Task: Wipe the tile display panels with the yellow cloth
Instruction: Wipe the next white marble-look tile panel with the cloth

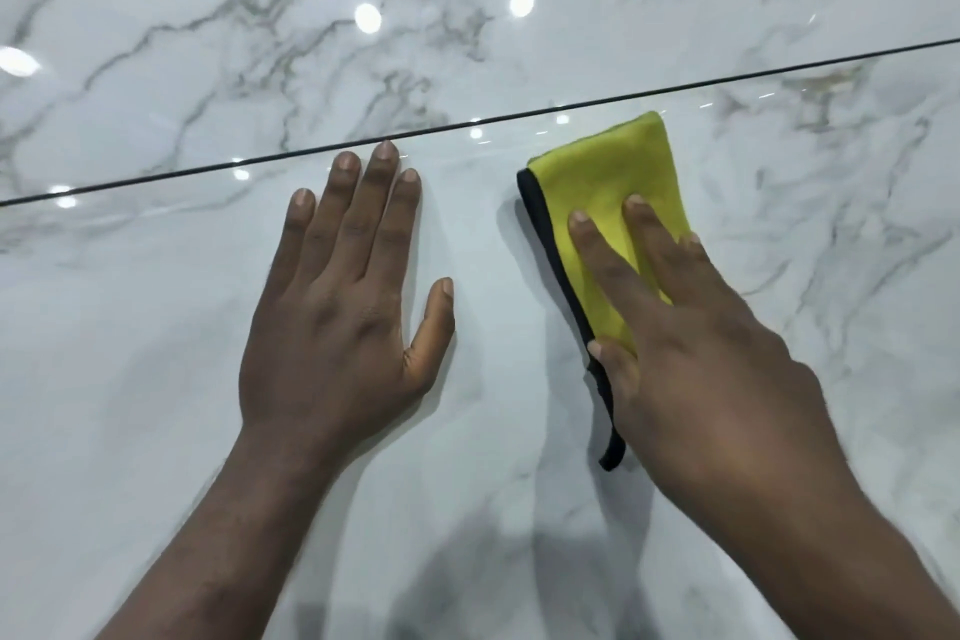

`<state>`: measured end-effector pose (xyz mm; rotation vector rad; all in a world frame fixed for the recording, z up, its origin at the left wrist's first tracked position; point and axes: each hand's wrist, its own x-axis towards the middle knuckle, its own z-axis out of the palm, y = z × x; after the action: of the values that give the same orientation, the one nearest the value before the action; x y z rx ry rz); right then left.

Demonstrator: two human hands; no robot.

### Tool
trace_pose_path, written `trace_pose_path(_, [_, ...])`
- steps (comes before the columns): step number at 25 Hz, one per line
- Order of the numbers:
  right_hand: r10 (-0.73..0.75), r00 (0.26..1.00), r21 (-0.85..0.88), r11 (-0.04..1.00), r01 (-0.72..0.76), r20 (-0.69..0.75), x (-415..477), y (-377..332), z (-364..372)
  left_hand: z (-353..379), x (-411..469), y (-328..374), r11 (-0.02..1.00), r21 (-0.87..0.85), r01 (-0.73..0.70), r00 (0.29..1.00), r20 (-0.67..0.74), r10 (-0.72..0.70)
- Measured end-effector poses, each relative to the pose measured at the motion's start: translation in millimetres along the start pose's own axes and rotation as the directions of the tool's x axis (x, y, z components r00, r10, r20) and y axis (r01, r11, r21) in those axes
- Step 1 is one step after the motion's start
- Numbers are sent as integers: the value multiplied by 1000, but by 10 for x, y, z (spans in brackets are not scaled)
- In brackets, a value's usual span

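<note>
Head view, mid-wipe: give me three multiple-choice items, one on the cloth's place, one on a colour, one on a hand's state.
1. Where is the yellow cloth?
A) on the floor
B) on the lower panel, just below the seam
C) lifted in the air

2. What colour is the cloth's edging?
A) black
B) red
C) white

3. How is the left hand?
A) clenched
B) pinching the cloth
C) flat on the panel, fingers straight

Key: 1 B, its top edge stops just short of the dark seam; 2 A, black trim runs down its left side; 3 C, palm down, fingers straight, while the right hand presses the cloth.
</note>
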<state>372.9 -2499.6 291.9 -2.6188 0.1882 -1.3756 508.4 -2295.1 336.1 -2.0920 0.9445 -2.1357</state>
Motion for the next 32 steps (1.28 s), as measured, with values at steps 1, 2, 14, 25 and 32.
trace_pose_path(1, [2,1000,15,1000,-2,-19,45,35,-26,1,-2,-2,1000,7,1,1000,-4,-1])
trace_pose_path(2, [6,998,21,1000,-5,-58,127,68,-62,3,-8,-2,1000,16,0,1000,-7,0])
trace_pose_path(14, [36,971,-115,991,-65,-236,450,265,-233,11,-36,-13,1000,-1,5,1000,-13,-5])
trace_pose_path(25, [50,970,-217,971,-103,-237,656,429,-411,-2,-33,-26,1000,-3,-7,1000,3,7])
trace_pose_path(32, [-206,974,-399,904,153,-93,372,747,-302,38,-33,-36,1000,11,-16,1000,14,16])
